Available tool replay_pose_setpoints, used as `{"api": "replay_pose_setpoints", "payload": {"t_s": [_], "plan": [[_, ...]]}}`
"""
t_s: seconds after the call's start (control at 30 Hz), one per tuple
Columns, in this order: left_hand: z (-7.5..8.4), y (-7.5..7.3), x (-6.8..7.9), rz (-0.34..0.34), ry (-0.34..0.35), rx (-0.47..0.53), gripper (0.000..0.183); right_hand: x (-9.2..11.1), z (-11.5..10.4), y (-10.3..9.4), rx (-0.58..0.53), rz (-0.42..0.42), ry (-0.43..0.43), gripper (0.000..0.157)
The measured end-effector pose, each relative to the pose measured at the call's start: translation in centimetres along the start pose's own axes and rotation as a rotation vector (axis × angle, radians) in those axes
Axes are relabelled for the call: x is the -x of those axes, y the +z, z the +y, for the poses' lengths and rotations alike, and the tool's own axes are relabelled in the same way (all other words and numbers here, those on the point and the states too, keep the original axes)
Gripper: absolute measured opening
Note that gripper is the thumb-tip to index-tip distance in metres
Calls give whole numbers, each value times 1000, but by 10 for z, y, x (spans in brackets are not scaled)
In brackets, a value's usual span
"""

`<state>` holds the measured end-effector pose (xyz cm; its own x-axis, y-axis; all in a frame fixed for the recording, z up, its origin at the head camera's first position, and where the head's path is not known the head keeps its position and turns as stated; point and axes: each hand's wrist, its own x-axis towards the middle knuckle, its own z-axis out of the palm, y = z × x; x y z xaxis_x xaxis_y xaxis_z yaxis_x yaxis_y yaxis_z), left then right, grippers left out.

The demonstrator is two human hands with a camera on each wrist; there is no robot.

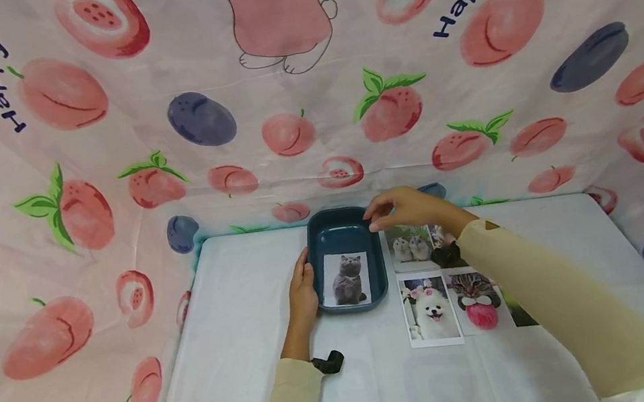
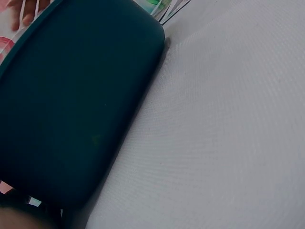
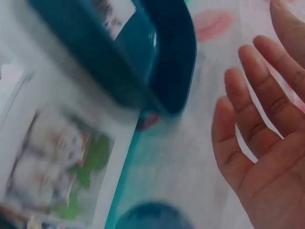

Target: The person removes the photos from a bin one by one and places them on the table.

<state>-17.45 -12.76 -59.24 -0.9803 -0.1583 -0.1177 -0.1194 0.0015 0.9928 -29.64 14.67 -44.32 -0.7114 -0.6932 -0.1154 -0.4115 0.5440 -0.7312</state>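
Observation:
A dark teal rectangular tray (image 1: 377,268) lies near the far edge of the white table. Inside it, toward the near end, is a photo card of a grey cat (image 1: 347,280). My left hand (image 1: 302,293) holds the tray by its left side, with the fingertips right at the rim. Over the tray's far right corner hovers my right hand (image 1: 405,207), holding nothing. Its loosely bent fingers (image 3: 245,114) stand spread and apart from the tray in the right wrist view. The tray's outer wall (image 2: 71,105) fills much of the left wrist view.
Right of the tray lie more photo cards: two small furry animals (image 1: 411,248), a white dog (image 1: 432,309) and a tabby cat with something pink (image 1: 480,302). My right sleeve (image 1: 541,287) partly covers a greenish card (image 1: 518,312). A fruit-printed cloth (image 1: 237,205) hangs behind the table.

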Motion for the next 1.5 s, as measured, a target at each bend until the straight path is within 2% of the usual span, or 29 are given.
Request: {"api": "replay_pose_setpoints", "payload": {"t_s": [0.13, 0.3, 0.53, 0.57, 0.77, 0.93, 1.1, 1.33, 1.5], "plan": [[-1, -1, 0, -2, 18, 0, 46, -29, -9, 18, 5, -53, -2, 43], [-2, 0, 1, -10, 11, -5, 46, -57, -11, 46, 8, -116, 5, 38], [37, -4, 18, -68, -13, 22, 49, -79, -5, 68, 36, -177, 73, 43], [37, -4, 18, -66, -16, 22, 49, -81, -4, 70, 41, -182, 82, 42], [38, -5, 18, -57, -36, 18, 48, -91, 4, 81, 98, -194, 137, 36], [38, -4, 17, -59, -23, 22, 48, -96, 9, 89, 158, -200, 161, 33], [37, -3, 16, -67, -19, 13, 49, -96, 9, 91, 167, -170, 196, 32], [12, -2, 1, -51, -37, 13, 49, -93, 9, 90, 146, -131, 201, 22], [5, -1, -1, -23, -16, 11, 49, -90, 4, 88, 83, -135, 175, 15]]}}
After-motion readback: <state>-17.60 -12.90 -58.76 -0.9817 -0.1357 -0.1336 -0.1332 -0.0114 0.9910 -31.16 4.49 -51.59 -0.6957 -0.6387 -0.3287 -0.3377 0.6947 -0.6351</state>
